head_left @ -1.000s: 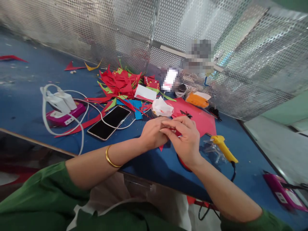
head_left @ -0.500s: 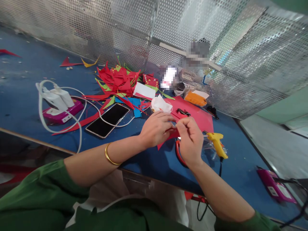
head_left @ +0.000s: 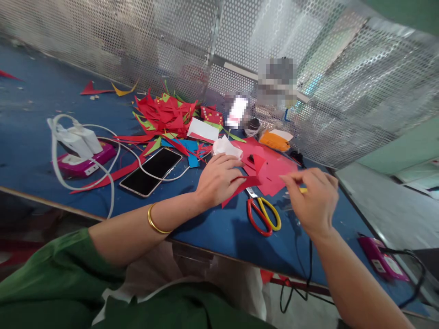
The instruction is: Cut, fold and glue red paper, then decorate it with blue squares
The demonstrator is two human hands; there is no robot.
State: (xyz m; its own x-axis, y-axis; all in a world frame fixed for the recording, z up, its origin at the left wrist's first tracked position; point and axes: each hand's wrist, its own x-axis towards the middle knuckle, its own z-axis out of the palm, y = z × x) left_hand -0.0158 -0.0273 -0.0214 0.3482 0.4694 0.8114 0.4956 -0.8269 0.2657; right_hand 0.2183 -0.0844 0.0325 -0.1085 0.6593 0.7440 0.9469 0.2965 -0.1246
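Note:
My left hand [head_left: 219, 180] has its thumb and fingers closed on a folded piece of red paper [head_left: 253, 180], with a flap standing up at its right end. My right hand [head_left: 313, 201] is held apart to the right, thumb and fingertips pinched together; what lies between them, if anything, is too small to make out. Behind that hand the yellow glue gun [head_left: 303, 190] is almost wholly hidden. Scissors [head_left: 259, 218] with one red and one yellow handle lie between my hands. Beyond them are flat red paper sheets [head_left: 279, 165] and a crumpled white tissue [head_left: 226, 147].
A black-screened phone [head_left: 151, 172] lies left, crossed by a white cable [head_left: 111, 178]. Purple power strips [head_left: 84, 163] sit at both sides. Red and green paper scraps [head_left: 164, 112] are heaped at the back, near an orange packet [head_left: 274, 140] and a perforated metal screen [head_left: 164, 45].
My right hand has drawn away from my left, moving right to over the glue gun. The scissors and the folded red paper now show more fully. My left hand has barely moved.

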